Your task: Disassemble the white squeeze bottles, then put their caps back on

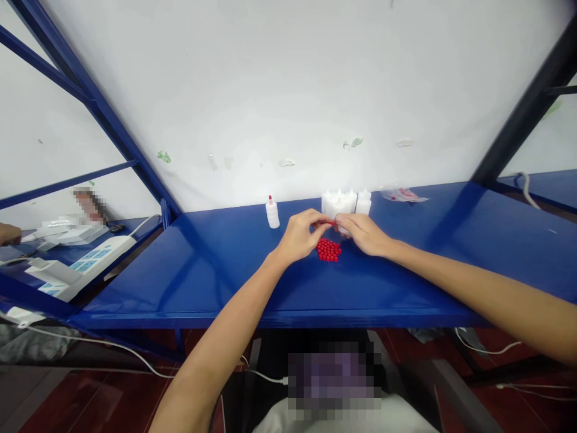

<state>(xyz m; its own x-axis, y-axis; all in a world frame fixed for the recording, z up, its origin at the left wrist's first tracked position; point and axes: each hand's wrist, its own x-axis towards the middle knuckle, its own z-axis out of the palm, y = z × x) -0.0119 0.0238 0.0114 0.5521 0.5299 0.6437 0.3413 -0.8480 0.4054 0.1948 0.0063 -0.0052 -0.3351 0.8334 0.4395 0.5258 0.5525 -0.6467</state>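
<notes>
My left hand pinches a small red cap between thumb and fingers, just above a cluster of red caps on the blue table. Close beside it, my right hand is closed around a white bottle, mostly hidden by the fingers. The red cap is at the tip end of that bottle; whether they touch is too small to tell. Behind my hands stand several white bottles with pointed tips. One white bottle with a red cap stands upright to the left.
A clear plastic bag with red pieces lies at the back right of the blue table. Blue metal posts rise at the left, a dark one at the right. Beyond the left frame are a power strip, white boxes and another person's hand.
</notes>
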